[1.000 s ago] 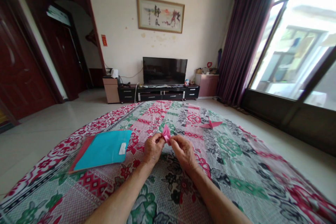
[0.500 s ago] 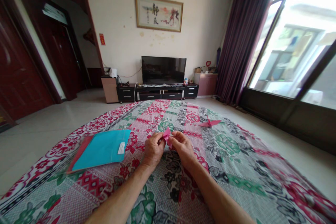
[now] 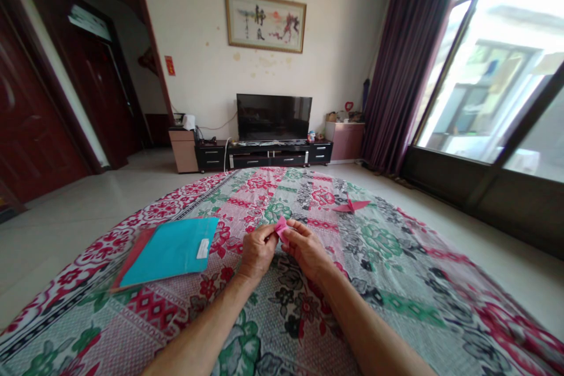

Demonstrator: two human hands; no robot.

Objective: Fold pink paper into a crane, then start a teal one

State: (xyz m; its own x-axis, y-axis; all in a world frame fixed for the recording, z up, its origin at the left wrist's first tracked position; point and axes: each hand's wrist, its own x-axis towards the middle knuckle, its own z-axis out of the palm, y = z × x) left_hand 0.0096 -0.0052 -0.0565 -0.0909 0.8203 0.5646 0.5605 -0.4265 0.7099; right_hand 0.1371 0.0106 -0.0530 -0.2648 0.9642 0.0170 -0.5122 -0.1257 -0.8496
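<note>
Cloth (image 3: 383,241): woven look, pebbly in places, patterned with red, green and dark flowers over pale grey and pink bands; far edge rounded. Paper (image 3: 281,225): small, pink, creased, folded to a point at top; lower part partly hidden by fingers. Location: between the two hands, over mid-cloth; contact with cloth cannot be told. Left hand (image 3: 257,251): thumb and forefinger pinch the paper's left side. Right hand (image 3: 307,249): thumb and fingers closed on its right side. Folded piece (image 3: 352,206): reddish pink, sharp spread points, lies on cloth beyond right hand. Packet (image 3: 165,252): flat, blue, white label (image 3: 202,248), red along left edge.
</note>
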